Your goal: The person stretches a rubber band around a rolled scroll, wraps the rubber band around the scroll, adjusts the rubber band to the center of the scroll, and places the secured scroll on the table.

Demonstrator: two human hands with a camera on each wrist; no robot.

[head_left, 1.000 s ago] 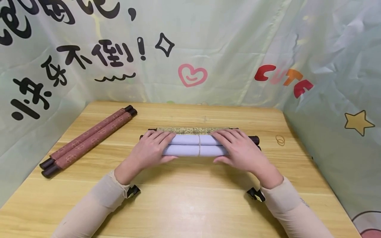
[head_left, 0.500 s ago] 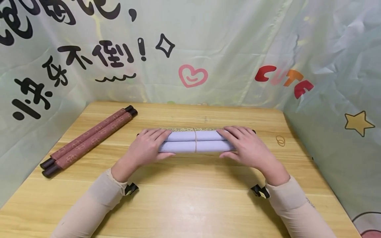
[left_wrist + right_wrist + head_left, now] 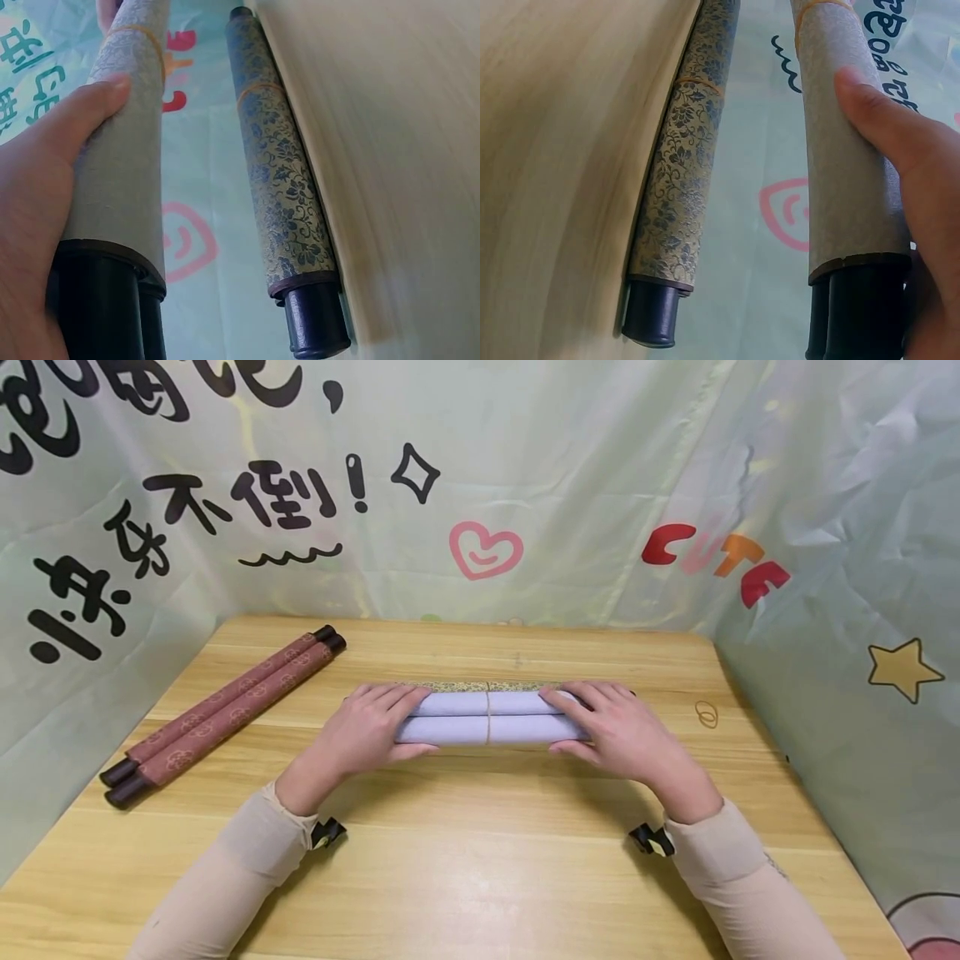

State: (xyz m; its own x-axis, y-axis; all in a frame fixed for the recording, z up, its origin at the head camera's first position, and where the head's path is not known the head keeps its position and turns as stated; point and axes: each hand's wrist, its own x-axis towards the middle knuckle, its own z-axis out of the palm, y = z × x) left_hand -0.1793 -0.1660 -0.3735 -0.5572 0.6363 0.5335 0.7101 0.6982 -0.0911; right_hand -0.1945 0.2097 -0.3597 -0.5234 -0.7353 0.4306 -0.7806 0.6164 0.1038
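A lavender scroll (image 3: 457, 729), made of two parallel rolls, is gripped near its two ends by a pair of bare hands. On one side it is held by the left hand (image 3: 371, 727), on the other by the right hand (image 3: 618, 731); each grip is closed around the rolls, with the fingers laid over the top and the thumb set along the near side. The scroll is held level, raised above the middle of a wooden table (image 3: 480, 868), parallel to the far edge. Its middle is circled by a thin rubber band (image 3: 489, 718), and black end knobs (image 3: 101, 311) are seen in the wrist views.

Just beyond it, a tan scroll with dark blue flowers (image 3: 289, 180) is laid on the table, also banded; in the head view it is mostly hidden. A dark red scroll (image 3: 232, 710) with black ends is set slantwise along the left edge, its farther end pointed toward the far edge. Near the right edge, loose rubber bands (image 3: 707, 714) are left on the pale, lightly grained wood, where soft light is reflected toward the near edge.

The table is enclosed on three sides by pale green cloth (image 3: 570, 468), printed with black Chinese characters (image 3: 277, 493), a pink smiling heart (image 3: 485, 550), the colored word "CUTE" (image 3: 670, 543) and a yellow star (image 3: 905, 669).
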